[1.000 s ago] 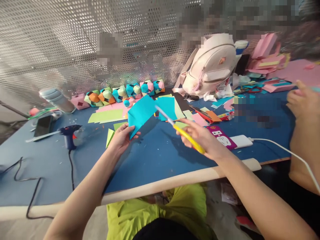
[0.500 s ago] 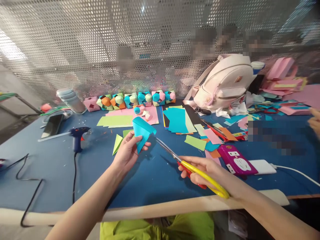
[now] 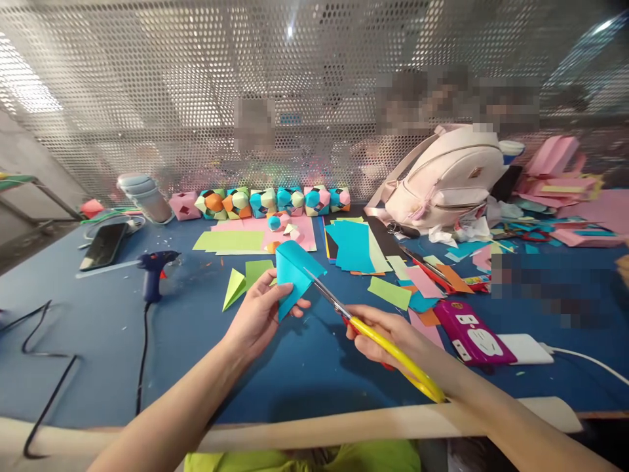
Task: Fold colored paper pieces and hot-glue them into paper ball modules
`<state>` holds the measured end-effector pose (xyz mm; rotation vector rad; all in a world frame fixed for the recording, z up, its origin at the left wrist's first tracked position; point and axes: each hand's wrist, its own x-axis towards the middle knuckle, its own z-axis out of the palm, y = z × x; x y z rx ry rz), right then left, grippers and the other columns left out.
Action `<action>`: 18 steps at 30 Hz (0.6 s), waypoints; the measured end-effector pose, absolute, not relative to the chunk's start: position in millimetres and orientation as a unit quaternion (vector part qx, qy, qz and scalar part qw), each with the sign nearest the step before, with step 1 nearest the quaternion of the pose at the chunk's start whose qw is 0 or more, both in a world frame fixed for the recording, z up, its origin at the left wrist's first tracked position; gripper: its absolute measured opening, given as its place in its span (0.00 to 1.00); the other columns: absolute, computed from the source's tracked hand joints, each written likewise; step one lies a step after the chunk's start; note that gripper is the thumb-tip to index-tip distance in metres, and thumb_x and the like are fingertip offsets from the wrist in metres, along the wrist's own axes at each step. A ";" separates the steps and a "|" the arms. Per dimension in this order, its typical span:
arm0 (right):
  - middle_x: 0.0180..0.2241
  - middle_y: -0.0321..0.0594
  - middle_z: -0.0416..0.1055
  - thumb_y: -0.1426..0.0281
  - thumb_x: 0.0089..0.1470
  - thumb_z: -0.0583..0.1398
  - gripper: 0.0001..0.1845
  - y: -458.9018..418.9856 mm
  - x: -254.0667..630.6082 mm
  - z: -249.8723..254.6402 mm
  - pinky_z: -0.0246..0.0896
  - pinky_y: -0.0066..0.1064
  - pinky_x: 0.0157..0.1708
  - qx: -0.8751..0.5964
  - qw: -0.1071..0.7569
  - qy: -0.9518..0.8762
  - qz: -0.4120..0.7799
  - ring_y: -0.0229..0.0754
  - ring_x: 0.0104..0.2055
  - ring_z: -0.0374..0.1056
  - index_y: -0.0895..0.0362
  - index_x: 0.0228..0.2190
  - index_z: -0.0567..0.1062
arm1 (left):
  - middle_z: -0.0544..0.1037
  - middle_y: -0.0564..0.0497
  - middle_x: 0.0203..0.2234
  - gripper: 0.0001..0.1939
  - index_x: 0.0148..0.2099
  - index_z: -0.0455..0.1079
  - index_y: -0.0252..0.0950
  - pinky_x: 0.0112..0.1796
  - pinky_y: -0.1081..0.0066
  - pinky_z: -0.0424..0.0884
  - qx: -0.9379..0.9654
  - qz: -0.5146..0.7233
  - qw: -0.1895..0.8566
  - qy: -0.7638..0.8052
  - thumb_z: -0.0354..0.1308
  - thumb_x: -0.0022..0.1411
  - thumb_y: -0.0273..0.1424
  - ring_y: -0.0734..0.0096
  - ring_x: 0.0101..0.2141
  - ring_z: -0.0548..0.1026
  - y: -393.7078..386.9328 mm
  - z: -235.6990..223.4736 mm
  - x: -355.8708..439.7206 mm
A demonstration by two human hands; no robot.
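Note:
My left hand (image 3: 263,311) pinches a folded piece of blue paper (image 3: 293,270) above the blue table. My right hand (image 3: 381,334) is wrapped round scissors (image 3: 388,344) with yellow and red handles. Their metal blades point up and left, and the tips overlap the right part of the blue paper. Whether the blades are cutting into it I cannot tell. A folded green paper piece (image 3: 234,288) stands just left of my left hand, beside a flat green sheet (image 3: 259,270).
Several folded paper balls (image 3: 263,202) line the back by the perforated screen. A glue gun (image 3: 156,269) and its cord lie left. Blue sheets (image 3: 351,246), paper strips (image 3: 390,292), a purple power socket (image 3: 474,333) and a pale backpack (image 3: 445,177) are right.
The scissors' tips have moved from beside the blue paper to over its right part. The paper's fold now appears more spread to the right. The whole view has shifted slightly.

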<state>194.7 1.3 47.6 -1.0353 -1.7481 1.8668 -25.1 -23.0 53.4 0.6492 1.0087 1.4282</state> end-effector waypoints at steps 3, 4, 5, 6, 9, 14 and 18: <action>0.34 0.38 0.64 0.56 0.47 0.65 0.31 0.5 193.5 51.5 0.57 0.24 0.25 -0.368 0.185 -0.650 0.639 0.33 0.30 0.58 0.55 0.50 0.70 | 0.76 0.54 0.24 0.14 0.37 0.63 0.36 0.20 0.76 0.73 0.288 0.614 0.592 0.435 0.63 0.49 0.25 0.69 0.22 0.78 -23.8 53.1 -23.4; 0.35 0.39 0.65 0.56 0.47 0.64 0.30 0.3 193.1 51.4 0.58 0.25 0.27 -0.368 0.187 -0.653 0.635 0.34 0.31 0.59 0.55 0.51 0.69 | 0.76 0.54 0.24 0.13 0.37 0.63 0.35 0.21 0.76 0.73 0.291 0.615 0.590 0.436 0.63 0.49 0.25 0.69 0.22 0.78 -24.2 53.2 -22.9; 0.35 0.39 0.65 0.56 0.48 0.64 0.30 0.4 192.7 50.3 0.59 0.25 0.28 -0.367 0.191 -0.655 0.632 0.35 0.32 0.61 0.55 0.51 0.69 | 0.77 0.54 0.24 0.13 0.37 0.63 0.35 0.21 0.76 0.73 0.293 0.615 0.587 0.437 0.63 0.49 0.25 0.69 0.22 0.78 -24.6 53.3 -22.5; 0.36 0.39 0.66 0.56 0.49 0.63 0.29 0.6 192.4 48.4 0.60 0.25 0.30 -0.366 0.194 -0.655 0.631 0.35 0.33 0.61 0.55 0.51 0.69 | 0.77 0.53 0.24 0.13 0.37 0.63 0.35 0.21 0.76 0.73 0.295 0.616 0.586 0.437 0.63 0.49 0.25 0.69 0.22 0.78 -25.0 53.3 -22.1; 0.36 0.40 0.66 0.56 0.50 0.63 0.29 1.9 192.1 40.9 0.61 0.26 0.33 -0.363 0.204 -0.653 0.633 0.36 0.36 0.63 0.56 0.51 0.68 | 0.77 0.53 0.24 0.13 0.37 0.64 0.34 0.21 0.75 0.73 0.298 0.613 0.585 0.438 0.63 0.49 0.25 0.68 0.23 0.78 -25.7 53.5 -21.3; 0.36 0.39 0.66 0.56 0.50 0.63 0.28 2.7 192.2 37.3 0.61 0.26 0.33 -0.355 0.212 -0.654 0.633 0.35 0.35 0.63 0.55 0.50 0.69 | 0.77 0.52 0.23 0.13 0.37 0.63 0.34 0.21 0.75 0.73 0.302 0.611 0.584 0.442 0.63 0.49 0.25 0.67 0.23 0.79 -25.6 53.9 -20.0; 0.35 0.38 0.66 0.57 0.49 0.64 0.28 1.5 191.8 40.2 0.60 0.25 0.32 -0.367 0.209 -0.644 0.638 0.34 0.34 0.62 0.56 0.50 0.69 | 0.77 0.52 0.23 0.14 0.37 0.64 0.34 0.21 0.75 0.73 0.306 0.610 0.583 0.440 0.63 0.49 0.25 0.67 0.23 0.78 -25.5 53.7 -19.4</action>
